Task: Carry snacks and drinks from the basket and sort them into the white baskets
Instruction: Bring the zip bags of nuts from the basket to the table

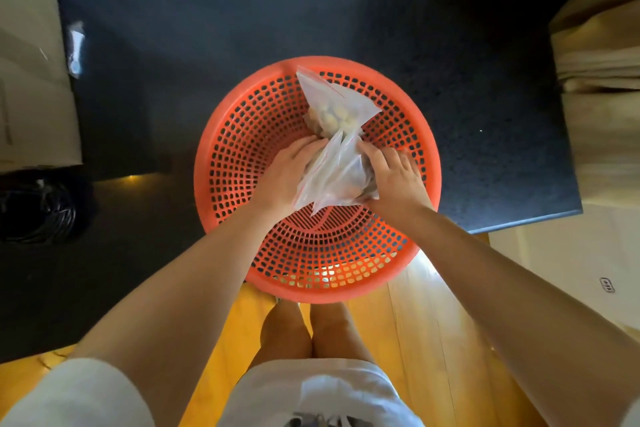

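Far left: cardboard box [31,73] at frame edge, w/ a small clear packet [75,47] lying on the dark mat [207,45] just beside it. Below that, a black coiled bundle [41,208], blurred, can't tell what it is.

Centre: round orange basket [242,135], perforated, sits on the mat's near edge and overhangs the wood floor [408,340]. Person stands over it, both arms reaching down into it.

Left hand [287,173] inside the basket, fingers curled onto the left side of a clear zip bag [332,177] w/ red seal line, grasping it. Contents dark, brownish, not identifiable.

Behind it, toward far rim, a second clear zip bag [337,104] stands tilted, pale rounded snack pieces inside; touching the near bag. Not clear whether either hand's fingertips reach it.

Right hand [394,177] on the right side of the near bag, fingers bent round its lower bulk, thumb pointing up along it, also grasping. Bag held between both hands, above the basket floor or resting on it: can't tell.

Far right: more cardboard boxes [599,55], stacked, alongside the mat.
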`<act>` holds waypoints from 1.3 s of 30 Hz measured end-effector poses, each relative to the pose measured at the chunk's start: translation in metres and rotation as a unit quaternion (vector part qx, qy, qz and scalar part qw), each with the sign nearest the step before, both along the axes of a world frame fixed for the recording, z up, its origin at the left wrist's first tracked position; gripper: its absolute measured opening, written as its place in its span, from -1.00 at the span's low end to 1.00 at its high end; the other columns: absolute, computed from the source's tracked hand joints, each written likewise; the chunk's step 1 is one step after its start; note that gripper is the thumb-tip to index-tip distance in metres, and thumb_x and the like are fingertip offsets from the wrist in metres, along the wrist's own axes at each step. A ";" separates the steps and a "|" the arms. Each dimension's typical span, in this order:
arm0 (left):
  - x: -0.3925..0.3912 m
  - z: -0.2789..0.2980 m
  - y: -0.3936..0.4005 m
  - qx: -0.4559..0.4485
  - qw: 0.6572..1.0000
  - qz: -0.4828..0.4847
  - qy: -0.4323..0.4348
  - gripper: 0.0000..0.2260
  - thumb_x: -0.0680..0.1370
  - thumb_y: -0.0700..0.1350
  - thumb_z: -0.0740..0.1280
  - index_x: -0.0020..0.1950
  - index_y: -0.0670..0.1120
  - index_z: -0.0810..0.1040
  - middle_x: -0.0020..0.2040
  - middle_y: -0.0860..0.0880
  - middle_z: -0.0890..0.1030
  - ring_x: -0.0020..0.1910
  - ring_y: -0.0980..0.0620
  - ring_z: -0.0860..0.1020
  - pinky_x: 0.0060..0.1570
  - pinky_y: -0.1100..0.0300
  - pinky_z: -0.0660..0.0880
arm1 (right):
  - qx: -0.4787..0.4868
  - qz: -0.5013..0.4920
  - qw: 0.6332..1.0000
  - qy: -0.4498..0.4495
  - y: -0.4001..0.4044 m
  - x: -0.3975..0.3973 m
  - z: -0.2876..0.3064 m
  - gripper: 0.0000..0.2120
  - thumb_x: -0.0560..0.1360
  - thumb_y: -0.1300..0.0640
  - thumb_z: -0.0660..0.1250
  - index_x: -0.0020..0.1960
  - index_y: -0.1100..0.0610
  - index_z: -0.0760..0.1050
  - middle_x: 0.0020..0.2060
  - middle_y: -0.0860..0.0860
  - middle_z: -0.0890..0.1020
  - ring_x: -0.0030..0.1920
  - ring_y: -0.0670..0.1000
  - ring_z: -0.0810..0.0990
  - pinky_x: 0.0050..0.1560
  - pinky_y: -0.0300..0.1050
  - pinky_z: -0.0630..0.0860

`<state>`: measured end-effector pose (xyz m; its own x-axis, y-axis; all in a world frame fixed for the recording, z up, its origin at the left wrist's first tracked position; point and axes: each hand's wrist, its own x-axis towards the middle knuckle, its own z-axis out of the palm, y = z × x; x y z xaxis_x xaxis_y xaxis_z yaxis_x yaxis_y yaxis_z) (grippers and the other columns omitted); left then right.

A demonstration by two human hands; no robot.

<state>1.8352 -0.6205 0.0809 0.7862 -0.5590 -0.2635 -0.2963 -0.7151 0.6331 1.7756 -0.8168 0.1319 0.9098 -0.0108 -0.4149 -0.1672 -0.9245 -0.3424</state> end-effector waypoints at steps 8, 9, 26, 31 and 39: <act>-0.005 0.043 0.010 -0.064 0.988 0.130 0.053 -0.66 0.48 -0.07 0.32 0.24 -0.05 0.46 0.16 0.00 0.57 0.12 0.05 0.53 0.14 0.12 0.46 | 0.072 -0.060 0.996 -0.003 -0.005 -0.009 0.020 -0.26 0.29 0.09 0.47 0.41 0.05 0.25 0.18 0.10 0.47 0.24 0.16 0.40 0.25 0.05 0.33; -0.009 0.050 0.014 -0.063 0.982 0.163 0.069 -0.64 0.47 -0.12 0.34 0.26 -0.06 0.40 0.12 0.03 0.56 0.06 0.09 0.53 0.08 0.19 0.45 | 0.099 -0.089 0.991 -0.005 -0.005 -0.012 0.026 -0.28 0.27 0.08 0.49 0.37 0.08 0.29 0.17 0.10 0.48 0.22 0.15 0.42 0.22 0.04 0.36; -0.052 0.200 0.069 -0.284 0.854 0.154 0.409 -0.60 0.22 -0.25 0.45 -0.05 0.14 0.64 -0.11 0.10 0.70 -0.04 0.08 0.65 -0.06 0.12 0.56 | 0.390 -0.526 0.741 -0.150 0.065 -0.165 0.153 -0.48 0.24 0.21 0.51 0.12 -0.06 0.43 -0.02 -0.09 0.65 -0.05 -0.17 0.63 -0.17 -0.39 0.52; -0.068 0.215 0.067 -0.310 0.783 0.075 0.534 -0.76 0.34 -0.29 0.33 -0.05 -0.11 0.63 -0.17 -0.06 0.67 -0.16 0.02 0.64 -0.19 0.20 0.57 | 0.412 -0.650 0.610 -0.187 0.115 -0.228 0.169 -0.58 0.25 0.33 0.51 -0.02 -0.02 0.47 -0.21 -0.09 0.69 -0.21 -0.12 0.66 -0.24 -0.22 0.59; -0.126 0.226 0.030 -0.190 0.716 -0.126 0.660 -0.75 0.34 -0.08 0.40 -0.02 -0.06 0.69 -0.07 -0.01 0.71 -0.06 0.05 0.67 -0.13 0.22 0.60 | 0.369 -0.775 0.429 -0.282 0.188 -0.331 0.191 -0.58 0.25 0.27 0.52 0.01 -0.04 0.48 -0.17 -0.09 0.70 -0.15 -0.05 0.68 -0.25 -0.18 0.61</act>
